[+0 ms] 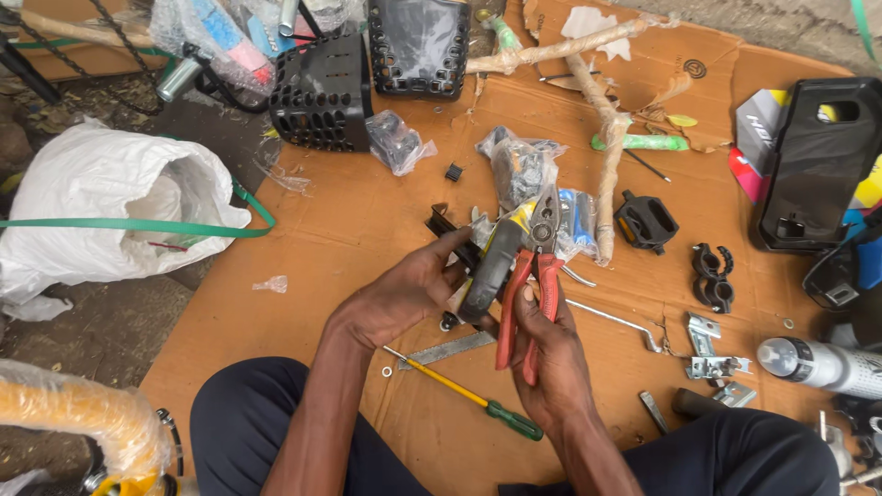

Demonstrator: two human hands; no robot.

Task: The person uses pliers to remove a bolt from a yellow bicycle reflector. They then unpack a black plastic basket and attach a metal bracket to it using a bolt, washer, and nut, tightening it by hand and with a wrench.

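My right hand (549,354) grips red-handled pliers (536,285) with the jaws pointing up and away from me. My left hand (409,292) holds a black, curved plastic part (491,271) right beside the pliers' jaws. Both hands work above a sheet of brown cardboard (367,220), over my knees. A screwdriver with a yellow shaft and green handle (478,402) lies on the cardboard just below my hands.
A black pedal (646,220), black clamps (713,276), metal brackets (709,354) and a bent rod (617,317) lie to the right. Clear bags of small parts (524,170), a black basket (322,92), a white sack (110,197) and a silver canister (818,365) surround the cardboard.
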